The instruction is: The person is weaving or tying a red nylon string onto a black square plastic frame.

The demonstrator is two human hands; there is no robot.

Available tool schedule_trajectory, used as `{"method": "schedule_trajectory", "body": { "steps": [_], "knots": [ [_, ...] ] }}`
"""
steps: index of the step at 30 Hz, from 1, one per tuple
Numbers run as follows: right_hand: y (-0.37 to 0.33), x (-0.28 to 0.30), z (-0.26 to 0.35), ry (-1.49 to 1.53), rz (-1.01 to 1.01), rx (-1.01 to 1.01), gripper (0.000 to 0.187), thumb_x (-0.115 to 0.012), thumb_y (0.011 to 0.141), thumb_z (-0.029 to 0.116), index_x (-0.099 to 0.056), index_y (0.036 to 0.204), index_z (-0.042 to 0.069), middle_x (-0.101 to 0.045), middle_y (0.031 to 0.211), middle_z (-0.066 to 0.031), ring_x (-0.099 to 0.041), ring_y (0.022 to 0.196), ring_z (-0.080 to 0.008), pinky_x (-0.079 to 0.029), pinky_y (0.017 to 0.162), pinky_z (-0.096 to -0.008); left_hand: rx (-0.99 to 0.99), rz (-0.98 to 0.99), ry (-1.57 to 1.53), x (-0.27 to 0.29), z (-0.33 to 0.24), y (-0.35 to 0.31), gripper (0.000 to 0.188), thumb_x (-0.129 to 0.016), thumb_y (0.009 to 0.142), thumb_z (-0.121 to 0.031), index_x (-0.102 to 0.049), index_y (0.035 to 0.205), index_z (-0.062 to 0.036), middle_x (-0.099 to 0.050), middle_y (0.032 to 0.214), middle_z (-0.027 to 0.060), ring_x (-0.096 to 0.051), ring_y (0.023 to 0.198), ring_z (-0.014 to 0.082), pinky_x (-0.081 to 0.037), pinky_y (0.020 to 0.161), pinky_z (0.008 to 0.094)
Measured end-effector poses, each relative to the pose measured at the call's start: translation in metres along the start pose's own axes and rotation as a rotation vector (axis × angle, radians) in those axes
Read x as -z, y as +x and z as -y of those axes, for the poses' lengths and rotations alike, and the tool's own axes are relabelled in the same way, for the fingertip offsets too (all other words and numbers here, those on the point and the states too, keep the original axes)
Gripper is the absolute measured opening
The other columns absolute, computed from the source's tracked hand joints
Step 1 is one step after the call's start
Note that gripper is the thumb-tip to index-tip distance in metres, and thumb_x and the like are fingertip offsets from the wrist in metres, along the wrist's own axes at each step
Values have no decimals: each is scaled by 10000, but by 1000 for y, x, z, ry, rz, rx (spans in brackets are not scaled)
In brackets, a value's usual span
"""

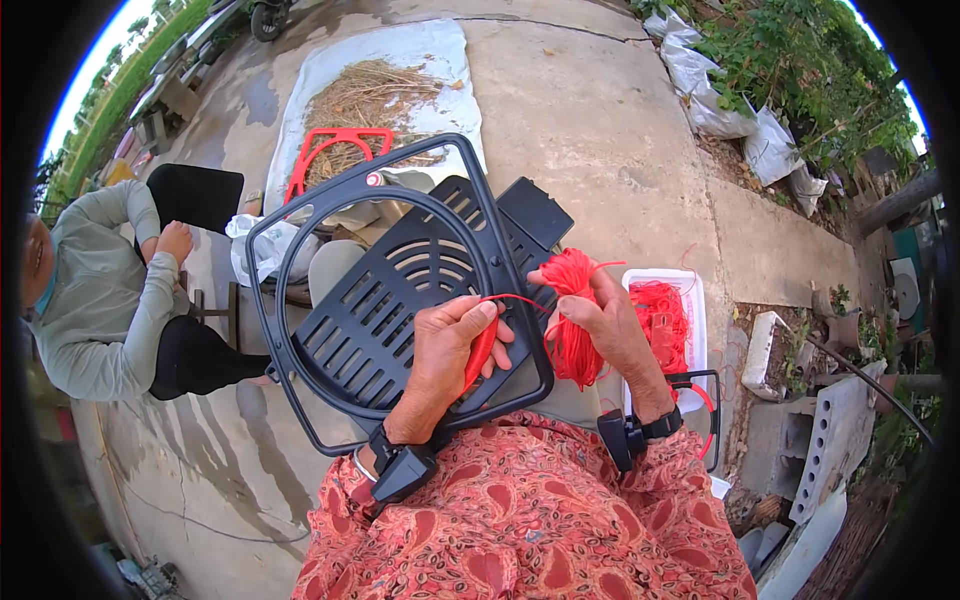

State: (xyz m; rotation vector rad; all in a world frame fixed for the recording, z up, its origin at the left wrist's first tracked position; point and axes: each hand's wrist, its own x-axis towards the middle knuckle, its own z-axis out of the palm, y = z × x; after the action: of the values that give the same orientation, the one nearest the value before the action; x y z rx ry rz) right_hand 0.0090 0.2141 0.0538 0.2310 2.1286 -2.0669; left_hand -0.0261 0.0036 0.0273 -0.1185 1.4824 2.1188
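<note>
Across my lap stands a black frame (468, 150) with rounded corners and a large ring inside it. My left hand (440, 350) is closed at the ring's right side, pinching red cord where a red-covered stretch (481, 358) shows under the fingers. Whether that stretch is wound round the ring is partly hidden by the hand. Just to the right, my right hand (605, 325) grips a thick skein of red cord (572, 345). One strand runs between the two hands. Behind the frame lies a black slotted plastic panel (375, 345).
A white tub (698, 290) of red cord stands at my right, with another small black frame (716, 400) beside it. At left sits a person (110, 290) in a light top. Ahead, a red frame (350, 133) lies near a white sheet (440, 50) bearing dry stalks.
</note>
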Motion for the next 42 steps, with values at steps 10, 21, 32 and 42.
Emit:
{"method": "schedule_trajectory", "body": {
  "steps": [10, 21, 32, 42],
  "knots": [
    [-23, 0, -27, 175, -232, 24, 379, -688, 811, 112, -555, 1151, 12, -633, 1023, -33, -588, 897, -75, -491, 800, -247, 67, 66, -107, 1, -8, 1, 171, -556, 939, -117, -598, 912, 46, -665, 756, 191, -638, 500, 247, -464, 377, 293],
    [-40, 6, -41, 223, -300, -104, 353, -666, 794, 120, -574, 1118, 11, -617, 899, -8, -575, 774, -70, -498, 697, -241, 162, 97, -196, 5, -1, 2, 90, -556, 883, -65, -572, 846, 15, -669, 774, 228, -649, 521, 263, -476, 388, 310],
    [-39, 8, -35, 437, -342, -88, 397, -679, 775, 85, -556, 1144, 7, -604, 942, -23, -570, 764, -69, -506, 651, -243, 358, 43, -28, 12, -9, -8, 244, -559, 941, -133, -579, 1057, 81, -652, 740, 189, -614, 498, 228, -476, 413, 308],
    [-43, 10, -38, 406, -312, -51, 401, -684, 777, 91, -554, 1146, 5, -605, 945, -20, -568, 771, -71, -505, 674, -249, 329, 28, 115, 5, -14, -10, 219, -561, 921, -148, -630, 940, 59, -626, 642, 118, -542, 424, 152, -395, 359, 267]
  ]
}}
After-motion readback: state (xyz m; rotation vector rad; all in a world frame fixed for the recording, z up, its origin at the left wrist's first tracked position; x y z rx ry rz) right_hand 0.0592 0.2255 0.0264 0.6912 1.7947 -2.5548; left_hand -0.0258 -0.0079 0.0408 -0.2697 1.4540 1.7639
